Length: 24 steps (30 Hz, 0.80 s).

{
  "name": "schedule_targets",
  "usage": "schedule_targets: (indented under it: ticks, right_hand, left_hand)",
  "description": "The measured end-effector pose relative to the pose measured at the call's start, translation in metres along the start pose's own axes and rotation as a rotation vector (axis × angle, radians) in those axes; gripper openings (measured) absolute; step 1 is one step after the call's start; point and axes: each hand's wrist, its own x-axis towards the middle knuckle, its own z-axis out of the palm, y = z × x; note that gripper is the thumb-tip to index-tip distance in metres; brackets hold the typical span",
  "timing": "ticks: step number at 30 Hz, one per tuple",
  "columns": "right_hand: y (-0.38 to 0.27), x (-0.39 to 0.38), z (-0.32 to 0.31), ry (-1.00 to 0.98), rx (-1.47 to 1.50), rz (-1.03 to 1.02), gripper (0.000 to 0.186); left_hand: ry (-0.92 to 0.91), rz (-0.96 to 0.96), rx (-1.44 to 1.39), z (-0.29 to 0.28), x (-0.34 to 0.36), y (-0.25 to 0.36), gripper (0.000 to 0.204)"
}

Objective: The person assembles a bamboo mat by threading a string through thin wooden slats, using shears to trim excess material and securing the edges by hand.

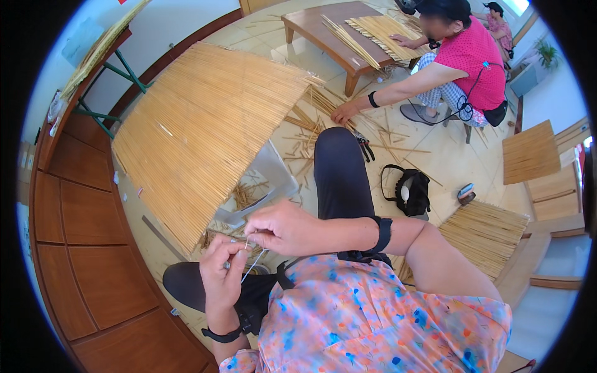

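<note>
My left hand [222, 270] and my right hand [283, 229] are close together over my lap, each closed in a pinch. A white thread [254, 265] hangs slantwise from between the fingers. At the fingertips a short, thin, pale piece joins the two pinches; whether it is a needle or the thread's end is too small to tell. Just beyond my hands a large mat of straw-coloured stalks [205, 118] lies over a grey plastic support [264, 180]. The mat's near edge comes close to my left hand, without touching it.
At the far right a seated co-worker [466, 68] reaches toward loose stalks [320, 102] on the floor. Stalks and another mat lie on a low wooden table [298, 20]. Pruning shears [365, 147], a black bag [407, 191] and a smaller mat [485, 233] are on the floor.
</note>
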Motion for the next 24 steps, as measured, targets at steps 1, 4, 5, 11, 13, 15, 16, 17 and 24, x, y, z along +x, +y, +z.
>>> schedule_targets:
  ticks: [1, 4, 5, 11, 13, 15, 16, 17, 24]
  right_hand:
    - [-0.004, 0.0, 0.004, 0.001, 0.072, 0.022, 0.005]
    - [-0.007, -0.002, 0.02, -0.017, 0.147, 0.032, 0.008]
    - [-0.006, -0.004, 0.027, -0.032, 0.178, 0.03, 0.009]
    - [-0.004, -0.004, 0.023, -0.084, 0.227, 0.048, 0.012]
    - [-0.002, -0.004, 0.015, -0.089, 0.181, 0.09, 0.014]
    - [0.003, -0.004, 0.011, -0.075, 0.144, 0.048, 0.013]
    - [0.006, -0.004, 0.008, -0.063, 0.101, 0.006, 0.011]
    - [0.009, -0.005, 0.008, -0.06, 0.085, 0.007, 0.011]
    - [0.008, -0.006, 0.016, -0.05, 0.044, -0.009, 0.013]
  left_hand:
    - [-0.008, -0.024, -0.178, 0.0, -0.001, -0.003, 0.005]
    - [0.21, 0.042, -0.534, 0.015, -0.005, -0.012, 0.009]
    - [0.284, 0.064, -0.551, 0.019, -0.004, -0.013, 0.011]
    - [0.421, 0.364, 0.505, 0.016, 0.002, -0.017, 0.016]
    - [0.402, 0.424, 0.575, 0.015, 0.006, -0.022, 0.018]
    - [0.383, 0.488, 0.643, 0.015, 0.007, -0.023, 0.019]
    - [0.356, 0.505, 0.655, 0.014, 0.006, -0.023, 0.019]
    - [0.327, 0.523, 0.667, 0.014, 0.005, -0.022, 0.018]
    - [0.307, 0.504, 0.711, 0.016, 0.006, -0.018, 0.016]
